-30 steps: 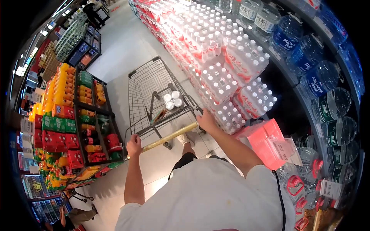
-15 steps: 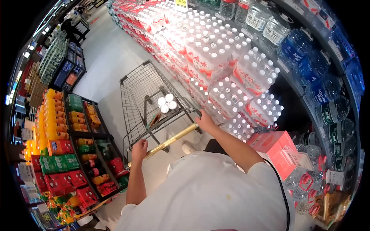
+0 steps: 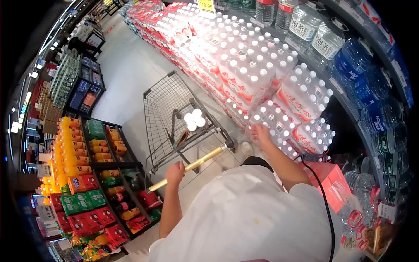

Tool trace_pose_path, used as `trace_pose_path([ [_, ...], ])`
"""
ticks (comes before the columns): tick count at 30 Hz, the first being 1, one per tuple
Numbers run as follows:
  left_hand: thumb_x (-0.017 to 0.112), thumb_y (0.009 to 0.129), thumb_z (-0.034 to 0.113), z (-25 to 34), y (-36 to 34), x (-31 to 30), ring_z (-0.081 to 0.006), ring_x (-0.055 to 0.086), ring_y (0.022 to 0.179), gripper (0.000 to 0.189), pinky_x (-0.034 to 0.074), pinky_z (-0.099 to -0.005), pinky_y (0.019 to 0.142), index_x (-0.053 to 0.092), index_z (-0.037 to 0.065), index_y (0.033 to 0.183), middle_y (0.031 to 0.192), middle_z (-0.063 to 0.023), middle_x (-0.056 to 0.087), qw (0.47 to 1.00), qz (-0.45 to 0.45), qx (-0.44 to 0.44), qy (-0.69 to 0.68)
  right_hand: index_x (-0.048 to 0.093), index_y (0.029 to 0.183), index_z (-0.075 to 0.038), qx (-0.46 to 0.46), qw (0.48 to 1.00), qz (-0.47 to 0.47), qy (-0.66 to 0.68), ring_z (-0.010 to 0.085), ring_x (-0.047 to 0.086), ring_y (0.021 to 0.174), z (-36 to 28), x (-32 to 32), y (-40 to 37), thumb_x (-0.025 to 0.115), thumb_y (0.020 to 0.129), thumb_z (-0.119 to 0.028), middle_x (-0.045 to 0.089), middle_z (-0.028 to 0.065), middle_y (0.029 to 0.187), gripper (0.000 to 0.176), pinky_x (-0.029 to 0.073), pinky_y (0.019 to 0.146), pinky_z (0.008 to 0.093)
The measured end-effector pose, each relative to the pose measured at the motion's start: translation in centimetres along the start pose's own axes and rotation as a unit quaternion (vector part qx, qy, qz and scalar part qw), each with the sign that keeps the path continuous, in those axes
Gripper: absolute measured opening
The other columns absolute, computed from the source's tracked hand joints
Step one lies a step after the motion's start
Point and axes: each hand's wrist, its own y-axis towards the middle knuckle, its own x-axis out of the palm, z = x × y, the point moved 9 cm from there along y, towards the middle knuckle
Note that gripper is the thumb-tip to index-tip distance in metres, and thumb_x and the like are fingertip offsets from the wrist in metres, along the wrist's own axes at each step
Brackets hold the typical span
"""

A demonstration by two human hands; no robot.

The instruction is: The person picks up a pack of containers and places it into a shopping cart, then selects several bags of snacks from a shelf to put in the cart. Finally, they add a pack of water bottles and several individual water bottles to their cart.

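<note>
My left hand (image 3: 175, 172) is closed around the gold handle (image 3: 205, 159) of a wire shopping cart (image 3: 168, 118). Inside the cart, near its handle end, sits a small group of white-topped containers (image 3: 195, 119). Off to the right of the handle, my right hand (image 3: 261, 135) is raised with its fingers loosely apart and nothing in them. In this view it overlaps the lower front of the shrink-wrapped water bottle packs (image 3: 270, 118), which have white caps and red-and-white labels.
Juice and soft drink packs fill a dark rack (image 3: 102, 166) on the left. Along the right, a shelf holds large water jugs (image 3: 377, 113), with a pink box (image 3: 329, 183) below. An aisle floor (image 3: 126, 56) stretches ahead past more display stands (image 3: 85, 83).
My right hand has let go of the cart handle and moved right toward the water packs. My left hand stays on the handle. The view has shifted slightly.
</note>
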Motion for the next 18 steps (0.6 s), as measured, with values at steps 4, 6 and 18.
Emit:
trace_pose_path([
  [4,0.041,0.098,0.043,-0.5,0.8,0.1,-0.0343,0.069,0.075,0.044,0.052,-0.0475,0.073,0.07,0.011,0.089,0.078,-0.0138,0.071,0.999,0.05,-0.01,0.012,0.062,0.105,-0.002,-0.107,0.984,0.079,0.121,0.0149,0.063,0.074,-9.9,-4.7,5.5,0.059,0.096,-0.025,0.066,0.0058,0.088,0.025,0.052,0.064,0.0293],
  [6,0.043,0.097,0.042,-0.5,0.9,-0.2,-0.0375,0.068,0.08,0.042,0.052,-0.0488,0.074,0.071,0.011,0.089,0.082,-0.0151,0.071,0.998,0.062,-0.016,0.028,0.06,0.111,-0.001,-0.11,0.979,0.076,0.153,0.0165,0.062,0.086,-13.3,-4.2,8.7,0.063,0.094,-0.024,0.065,0.0072,0.098,0.029,0.052,0.075,0.0308],
  [18,0.049,0.094,0.038,1.9,1.5,0.1,-0.0387,0.066,0.079,0.035,0.051,-0.049,0.072,0.071,0.013,0.084,0.078,-0.0149,0.069,0.997,0.07,-0.016,0.032,0.059,0.105,-0.014,0.064,0.953,0.121,0.271,0.0096,0.054,0.084,-15.8,0.5,9.6,0.073,0.084,-0.03,0.058,-0.0014,0.092,0.031,0.04,0.072,0.0301],
])
